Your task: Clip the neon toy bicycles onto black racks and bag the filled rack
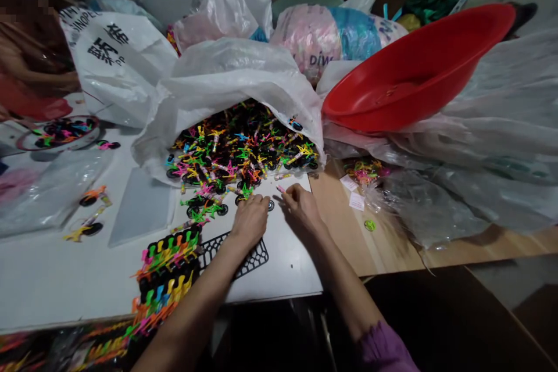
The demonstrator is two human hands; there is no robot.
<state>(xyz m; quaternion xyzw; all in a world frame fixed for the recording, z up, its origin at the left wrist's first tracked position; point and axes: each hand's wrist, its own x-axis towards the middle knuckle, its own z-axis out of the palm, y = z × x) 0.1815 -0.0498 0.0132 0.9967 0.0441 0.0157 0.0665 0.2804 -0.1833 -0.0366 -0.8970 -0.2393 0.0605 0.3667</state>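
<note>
My left hand [251, 218] is closed over a small toy bicycle [271, 205]; a black wheel shows at its right side, and most of the toy is hidden by the fingers. Close by on the right, my right hand [300, 204] pinches a thin pink-tipped tube [280, 189] between thumb and fingertips. Just beyond both hands, a white sack [235, 64] lies open on its side, with a heap of bright toy bicycles [244, 145] spilling out. Beneath my left forearm is a black plastic grid [255, 260] on the white table [288, 267].
Toy bicycles stand in neat rows [170, 250] left of the grid. A grey board [143, 206] lies farther left. A big red basin [410, 81] leans at the right above clear plastic bags [418, 203]. Another person [39, 58] is at the far left beside a bowl [61, 136].
</note>
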